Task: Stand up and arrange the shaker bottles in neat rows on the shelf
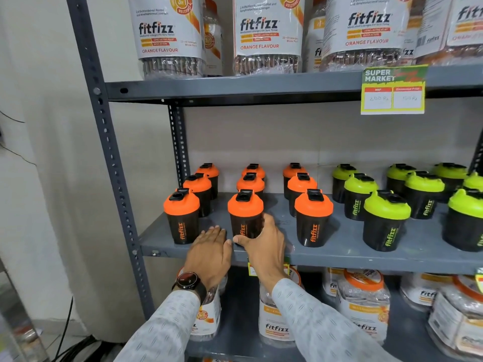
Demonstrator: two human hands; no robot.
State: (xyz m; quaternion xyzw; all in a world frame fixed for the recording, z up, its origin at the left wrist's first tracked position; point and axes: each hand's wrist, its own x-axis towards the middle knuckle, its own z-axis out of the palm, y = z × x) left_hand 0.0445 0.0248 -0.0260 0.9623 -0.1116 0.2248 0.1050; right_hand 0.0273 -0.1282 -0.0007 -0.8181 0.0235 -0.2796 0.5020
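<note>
At lower centre, the front middle shaker bottle (245, 215) is gripped by the right hand (264, 244); the open left hand (209, 250) rests beside it. It should be slid level with its neighbours.

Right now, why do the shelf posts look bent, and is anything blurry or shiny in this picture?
Head view: the wide lens bows the grey post and stretches things at the edges; the green-lidded bottles at far right are cut off; the jars on top show glare on their wrap; the right hand on the middle orange-lidded bottle looks sharp; lighting is even, shadows soft.
</note>
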